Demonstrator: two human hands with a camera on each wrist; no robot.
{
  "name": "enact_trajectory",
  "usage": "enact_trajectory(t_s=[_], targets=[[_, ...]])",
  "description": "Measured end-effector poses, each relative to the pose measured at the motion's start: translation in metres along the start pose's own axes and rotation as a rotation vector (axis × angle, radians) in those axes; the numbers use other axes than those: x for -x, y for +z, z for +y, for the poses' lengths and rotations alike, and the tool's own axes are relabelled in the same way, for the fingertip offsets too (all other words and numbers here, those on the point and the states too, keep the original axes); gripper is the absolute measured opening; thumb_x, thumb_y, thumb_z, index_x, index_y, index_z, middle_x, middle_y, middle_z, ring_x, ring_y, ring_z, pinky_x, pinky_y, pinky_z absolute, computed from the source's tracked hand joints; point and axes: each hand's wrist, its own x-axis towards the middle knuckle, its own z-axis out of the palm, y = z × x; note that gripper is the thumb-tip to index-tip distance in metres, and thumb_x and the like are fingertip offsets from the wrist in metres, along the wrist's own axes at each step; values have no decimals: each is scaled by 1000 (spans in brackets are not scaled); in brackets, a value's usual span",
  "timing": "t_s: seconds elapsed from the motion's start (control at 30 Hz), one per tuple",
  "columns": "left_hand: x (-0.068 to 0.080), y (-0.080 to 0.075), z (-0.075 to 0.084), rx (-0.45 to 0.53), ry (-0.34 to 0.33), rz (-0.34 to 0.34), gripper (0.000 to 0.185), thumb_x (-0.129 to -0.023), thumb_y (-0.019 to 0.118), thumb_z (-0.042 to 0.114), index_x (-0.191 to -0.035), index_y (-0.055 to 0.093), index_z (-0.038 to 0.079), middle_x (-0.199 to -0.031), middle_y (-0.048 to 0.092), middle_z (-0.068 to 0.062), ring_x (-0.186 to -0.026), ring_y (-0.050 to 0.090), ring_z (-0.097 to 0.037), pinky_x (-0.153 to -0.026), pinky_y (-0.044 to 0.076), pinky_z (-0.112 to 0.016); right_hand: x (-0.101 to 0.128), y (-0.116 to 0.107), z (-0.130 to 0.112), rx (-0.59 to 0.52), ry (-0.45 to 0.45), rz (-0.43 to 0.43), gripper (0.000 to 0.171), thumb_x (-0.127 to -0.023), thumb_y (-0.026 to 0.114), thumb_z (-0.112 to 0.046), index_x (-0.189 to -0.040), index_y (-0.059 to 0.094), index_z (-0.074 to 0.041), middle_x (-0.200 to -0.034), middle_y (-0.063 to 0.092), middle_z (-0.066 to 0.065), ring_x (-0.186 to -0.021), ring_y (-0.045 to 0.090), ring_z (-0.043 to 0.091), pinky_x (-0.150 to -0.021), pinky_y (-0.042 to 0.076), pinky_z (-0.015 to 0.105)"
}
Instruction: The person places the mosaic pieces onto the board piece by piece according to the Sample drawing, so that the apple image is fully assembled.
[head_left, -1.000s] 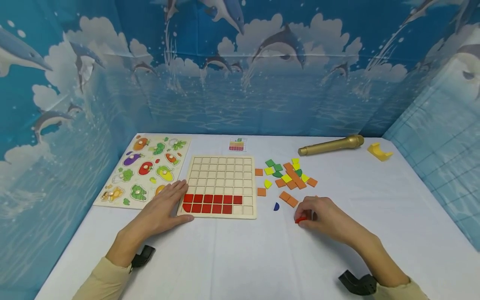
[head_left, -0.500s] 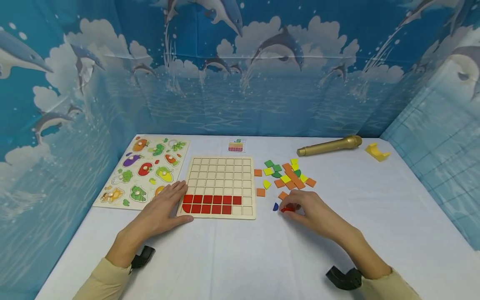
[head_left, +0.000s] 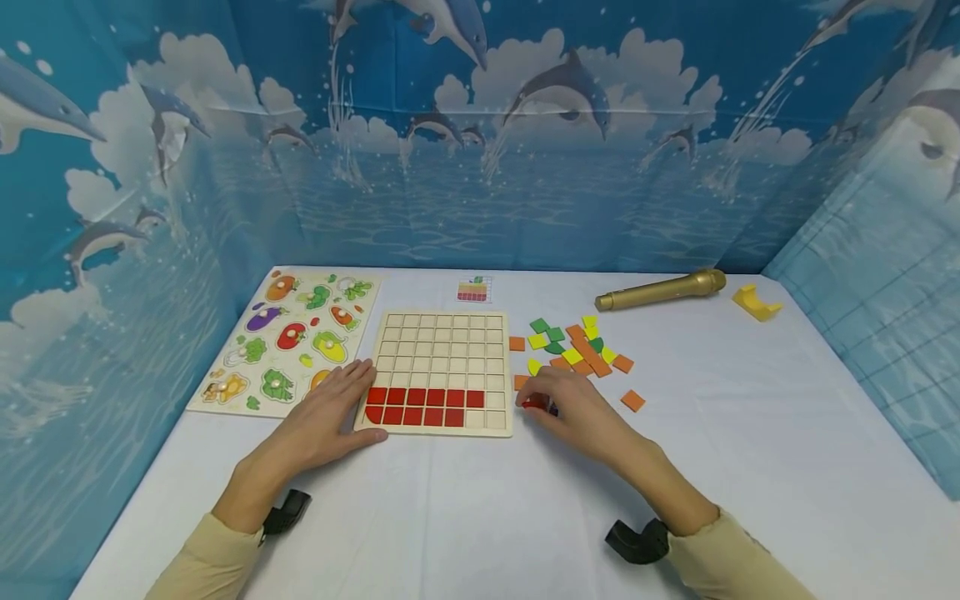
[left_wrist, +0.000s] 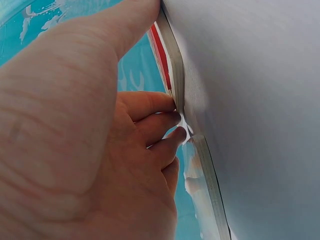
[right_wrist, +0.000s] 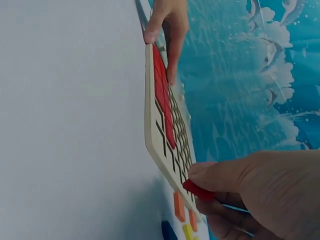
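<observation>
The right hand (head_left: 572,410) pinches a red tile (head_left: 535,404) just off the grid board (head_left: 442,350)'s right edge; the board's free bottom-row cells lie toward 9 o'clock (very near). The left hand (head_left: 330,410) rests flat, fingers relaxed, against the board's left edge.

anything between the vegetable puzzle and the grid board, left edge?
Only the left hand: its fingers lie in the gap between the vegetable puzzle and the grid board, touching the board's left edge. Shows in the head view.
</observation>
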Motion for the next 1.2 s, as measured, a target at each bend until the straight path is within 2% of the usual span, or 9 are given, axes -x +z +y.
enact_trajectory(t_s=[0.13,0.37,0.5,0.63,0.83,0.97,1.1,1.2], targets=[[0,-1,0,-1,0,0,97,-90,79,53,-162,39,1,-170,34,-17,-159,28,-42,-130,21,-60,-8,8,-7,-49,36,32,15,-87,87,-10,-97,78,-17,-84,67,-11,-81,59,11,-74,54,26],[0,-1,-1,-7,15,10,97,-90,79,53,-161,39,0,-170,35,-19,-158,29,-43,-129,23,-60,-23,23,-18,-239,88,89,13,-87,88,-11,-93,77,-14,-77,67,-8,-72,60,10,-65,54,22],[0,-1,-1,-12,18,12,96,-91,79,52,-161,39,0,-169,36,-19,-158,30,-42,-129,24,-60,-29,32,-25,-315,93,89,10,-88,87,-12,-95,79,-11,-78,71,-6,-71,64,10,-66,57,21],[0,-1,-1,-7,17,8,96,-90,79,52,-161,39,0,-169,36,-19,-158,29,-42,-129,24,-60,-30,40,-28,-311,79,76,11,-90,85,-11,-99,81,-9,-83,74,-6,-73,65,8,-68,58,21],[0,-1,0,-6,6,7,98,-90,80,52,-161,39,0,-170,35,-19,-158,29,-43,-129,23,-61,-28,43,-31,-247,64,97,17,-87,88,-14,-102,83,-9,-89,76,-4,-77,64,7,-70,58,21],[-1,0,0,-3,10,5,97,-90,80,52,-161,39,0,-170,35,-18,-158,29,-43,-130,23,-60,-27,41,-32,-216,60,59,22,-86,90,-16,-105,82,-9,-92,74,-2,-79,63,10,-70,57,21],[-1,0,-1,-5,14,6,97,-90,79,52,-161,39,0,-170,35,-19,-158,29,-43,-129,23,-60,-24,38,-34,-185,53,13,25,-85,88,-9,-110,81,-8,-95,73,-1,-82,63,13,-71,57,21],[-1,-1,-1,-4,3,-2,97,-90,80,52,-161,39,0,-170,34,-18,-159,28,-43,-130,21,-60,-23,38,-34,-140,21,12,24,-86,86,-5,-109,81,-6,-98,74,1,-85,64,13,-72,57,21]])
